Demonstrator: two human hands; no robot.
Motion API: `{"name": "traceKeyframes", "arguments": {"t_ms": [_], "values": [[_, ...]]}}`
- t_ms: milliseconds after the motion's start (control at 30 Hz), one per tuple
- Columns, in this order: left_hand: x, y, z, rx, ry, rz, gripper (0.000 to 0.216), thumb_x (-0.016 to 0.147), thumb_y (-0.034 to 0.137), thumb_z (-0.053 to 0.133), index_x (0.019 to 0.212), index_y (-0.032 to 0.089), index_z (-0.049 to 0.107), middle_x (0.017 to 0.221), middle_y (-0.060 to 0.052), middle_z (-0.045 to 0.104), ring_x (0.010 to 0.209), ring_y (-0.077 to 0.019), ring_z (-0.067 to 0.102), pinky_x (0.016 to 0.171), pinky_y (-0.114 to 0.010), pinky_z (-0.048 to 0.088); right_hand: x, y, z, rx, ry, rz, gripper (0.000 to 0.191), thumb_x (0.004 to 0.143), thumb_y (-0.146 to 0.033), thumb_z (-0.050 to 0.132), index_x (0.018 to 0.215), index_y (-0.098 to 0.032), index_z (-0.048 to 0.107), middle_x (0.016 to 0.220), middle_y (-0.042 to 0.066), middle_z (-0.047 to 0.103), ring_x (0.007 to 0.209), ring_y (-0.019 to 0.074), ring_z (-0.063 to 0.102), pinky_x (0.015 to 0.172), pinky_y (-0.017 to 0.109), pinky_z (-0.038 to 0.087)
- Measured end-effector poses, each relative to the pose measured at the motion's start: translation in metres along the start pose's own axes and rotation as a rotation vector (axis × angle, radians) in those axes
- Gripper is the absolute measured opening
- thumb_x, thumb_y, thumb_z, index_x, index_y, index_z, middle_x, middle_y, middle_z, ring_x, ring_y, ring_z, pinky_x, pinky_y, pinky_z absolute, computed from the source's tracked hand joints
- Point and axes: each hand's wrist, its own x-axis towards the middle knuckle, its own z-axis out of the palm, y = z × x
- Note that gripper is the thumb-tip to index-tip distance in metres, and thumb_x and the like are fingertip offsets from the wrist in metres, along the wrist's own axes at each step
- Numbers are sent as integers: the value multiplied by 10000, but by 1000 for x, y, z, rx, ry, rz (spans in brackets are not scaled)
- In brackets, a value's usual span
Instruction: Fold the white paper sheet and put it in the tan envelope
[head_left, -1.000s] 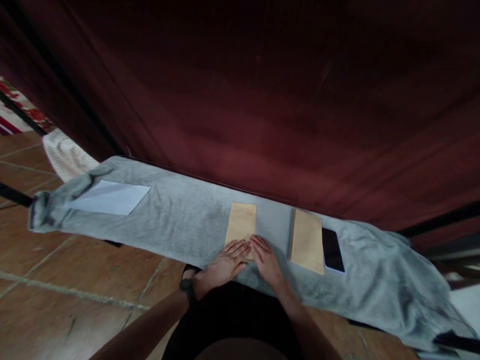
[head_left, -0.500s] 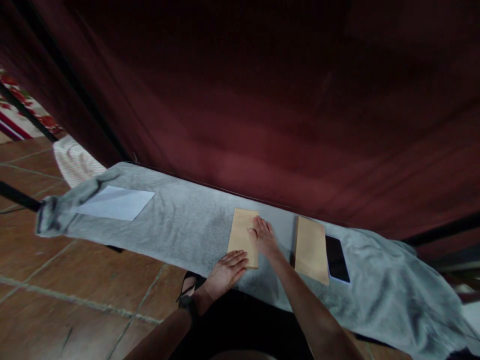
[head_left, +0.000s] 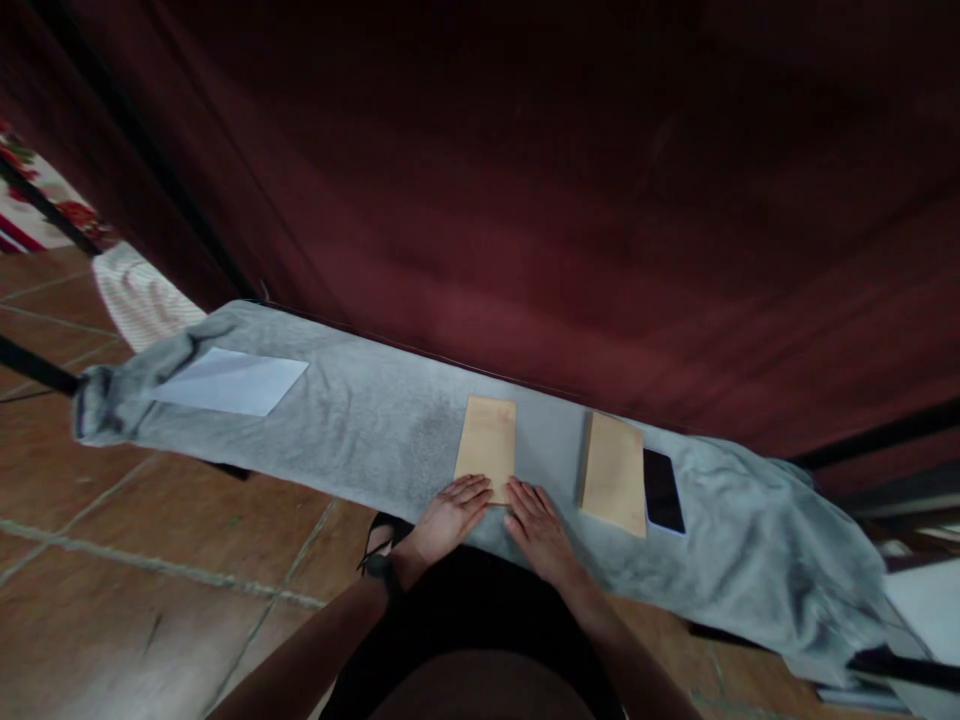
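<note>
A flat tan paper envelope [head_left: 487,440] lies on the grey cloth in front of me. My left hand [head_left: 450,515] rests flat on its near left corner, fingers stretched out. At the near right corner, my right hand [head_left: 538,530] touches the edge with extended fingertips. Neither hand grips anything. To the right lies a thicker tan stack [head_left: 615,472], which looks like more envelopes. A dark-screened phone [head_left: 663,490] sits against the stack's right side.
A white paper sheet [head_left: 232,381] lies at the left end of the grey cloth [head_left: 375,430], which covers a long narrow surface. Behind it hangs a dark red curtain [head_left: 510,250]. Brown floor tiles [head_left: 187,530] show below. Black bars stand at both ends.
My right hand has slid from the envelope's upper right side down to its near right corner. My left hand stays on the near left corner. The view has shifted slightly.
</note>
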Motion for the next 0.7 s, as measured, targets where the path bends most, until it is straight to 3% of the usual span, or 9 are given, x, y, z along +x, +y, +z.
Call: {"name": "traceKeyframes", "arguments": {"t_ms": [233,433,567,700], "values": [[0,1,1,-76,68,-69,324,1025,265,426,1216,206,681,1320,-77,674,1264,-204,598,1099,-425,496,3,-5,1,155,181,74,319,1023,-251,454,1250,-246,678,1327,45,679,1226,203,603,1114,424,402],[5,6,3,-109,140,-137,346,1032,286,397,1183,189,694,1240,-92,706,1200,-217,635,1055,-420,530,17,-18,4,136,275,199,223,1006,-217,490,1023,-250,710,1114,39,744,1070,217,639,984,391,437],[6,6,8,-97,156,-151,324,1029,268,408,1178,192,685,1224,-84,708,1188,-212,638,1047,-409,532,17,-21,4,116,307,211,234,1008,-192,463,1036,-239,691,1110,43,738,1058,212,637,958,380,442],[7,6,10,-30,126,-151,306,1012,223,426,1192,175,668,1232,-97,699,1199,-216,626,1053,-413,520,10,-32,10,94,312,98,312,1007,-176,430,1214,-209,662,1296,66,683,1213,212,592,1070,399,420]]}}
